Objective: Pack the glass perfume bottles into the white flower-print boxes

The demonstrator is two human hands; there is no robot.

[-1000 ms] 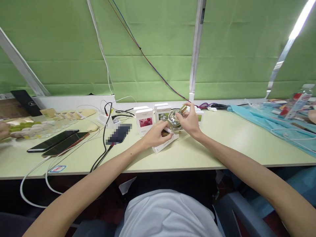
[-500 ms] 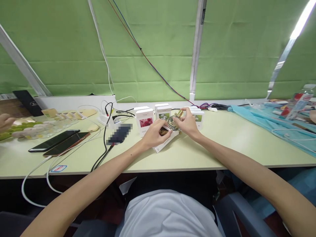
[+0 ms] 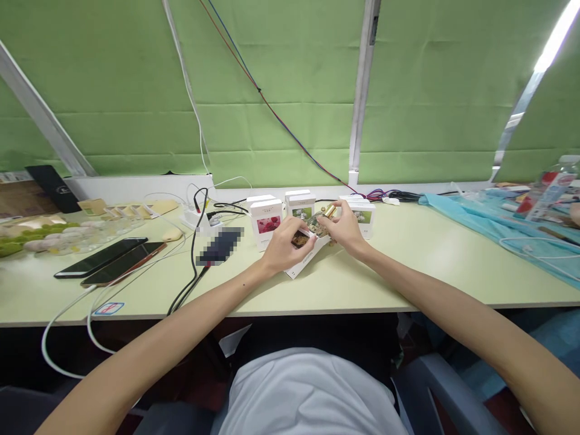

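My left hand (image 3: pixel 286 244) is closed around a white box (image 3: pixel 304 263) that lies tilted just above or on the tabletop; a dark picture shows on its face between my fingers. In my right hand (image 3: pixel 347 228) is a clear glass perfume bottle (image 3: pixel 318 226) with a gold cap (image 3: pixel 330 211). The bottle's lower end is at the upper end of the box; my fingers partly hide where they meet. Just behind stand a white box with a pink picture (image 3: pixel 267 225), another with a green picture (image 3: pixel 301 207), and white boxes (image 3: pixel 365 216) beyond my right hand.
Two phones (image 3: pixel 102 258) and charging cables lie on the left, near a power strip (image 3: pixel 199 220) and a blurred-out device (image 3: pixel 220 246). Egg-like items in clear trays (image 3: pixel 58 237) sit far left. On the right are a blue plastic sheet (image 3: pixel 480 223) and a bottle (image 3: pixel 550 188).
The perfume bottle has tipped and moved lower toward the box's upper end, its round face now less visible. A person's hand at the far left has gone out of view.
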